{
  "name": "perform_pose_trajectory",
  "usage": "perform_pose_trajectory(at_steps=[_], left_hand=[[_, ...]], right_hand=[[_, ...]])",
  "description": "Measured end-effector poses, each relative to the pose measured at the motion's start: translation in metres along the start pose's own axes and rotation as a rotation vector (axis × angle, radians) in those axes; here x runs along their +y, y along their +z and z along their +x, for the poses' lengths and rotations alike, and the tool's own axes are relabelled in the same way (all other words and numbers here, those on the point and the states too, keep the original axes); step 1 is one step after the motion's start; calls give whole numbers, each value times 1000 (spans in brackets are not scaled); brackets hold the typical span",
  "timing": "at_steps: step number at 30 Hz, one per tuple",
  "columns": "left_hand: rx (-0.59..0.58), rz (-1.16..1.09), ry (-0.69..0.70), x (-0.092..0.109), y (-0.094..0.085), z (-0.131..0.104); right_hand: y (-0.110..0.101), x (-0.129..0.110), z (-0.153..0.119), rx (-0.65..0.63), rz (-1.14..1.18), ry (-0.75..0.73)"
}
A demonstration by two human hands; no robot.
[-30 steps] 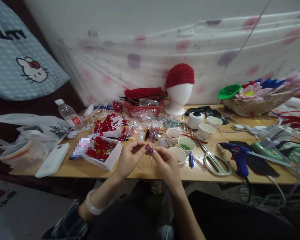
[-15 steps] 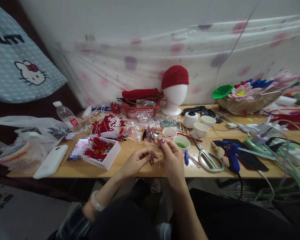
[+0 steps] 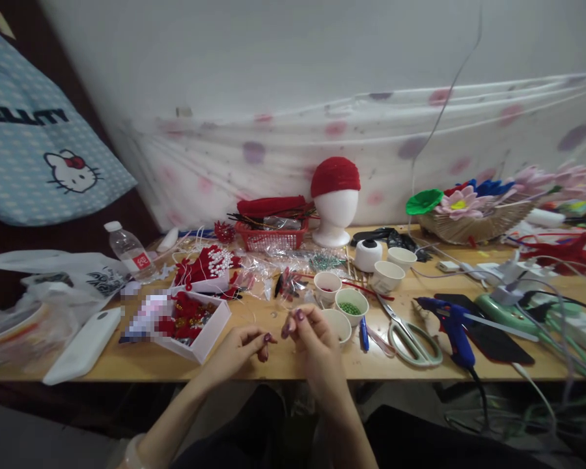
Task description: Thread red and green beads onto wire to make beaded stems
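Observation:
My left hand point(image 3: 239, 352) is over the front of the table, thumb and fingertips pinched together. Facing it across a narrow gap, my right hand point(image 3: 317, 352) is also closed in a pinch. Whatever the fingers hold, if anything, is too small to make out. Partly behind the right hand stands a pale paper cup point(image 3: 339, 326). A cup of green beads point(image 3: 350, 307) and a cup with small red bits point(image 3: 327, 286) are just beyond it. Left of my left hand is an open white box point(image 3: 215, 332) with red and gold ornaments.
Scissors point(image 3: 413, 335), a blue marker point(image 3: 364, 333) and a blue glue gun point(image 3: 452, 329) lie to the right, near tangled cables. A white foam head point(image 3: 336, 212) in a red cap stands behind beside a red basket point(image 3: 271, 240). A white phone point(image 3: 83, 345) lies left.
The view has tilted up, so the table sits lower in the picture. Both hands have shifted left over the table, and the pale cup beside my right hand now shows.

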State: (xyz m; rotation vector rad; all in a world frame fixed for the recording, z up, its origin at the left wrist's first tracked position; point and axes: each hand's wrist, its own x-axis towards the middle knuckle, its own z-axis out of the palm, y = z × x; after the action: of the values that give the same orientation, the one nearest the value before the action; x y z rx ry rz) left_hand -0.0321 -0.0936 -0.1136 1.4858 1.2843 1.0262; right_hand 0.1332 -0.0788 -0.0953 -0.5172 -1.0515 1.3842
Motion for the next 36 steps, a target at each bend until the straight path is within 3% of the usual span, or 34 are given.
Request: perform_pose_trajectory(at_steps=[3,9,17,36], left_hand=[[13,33,-9,5,-6,1],[253,81,43,24,-20,2],[286,101,119,47,2,2],[447,34,78,13,17,7]], right_hand=[[9,10,-4,-53,-79,-10],[7,28,-1,-68,-148,16],[2,28,-1,-118,-158,32],[-9,54,-2,-98,-306,83]])
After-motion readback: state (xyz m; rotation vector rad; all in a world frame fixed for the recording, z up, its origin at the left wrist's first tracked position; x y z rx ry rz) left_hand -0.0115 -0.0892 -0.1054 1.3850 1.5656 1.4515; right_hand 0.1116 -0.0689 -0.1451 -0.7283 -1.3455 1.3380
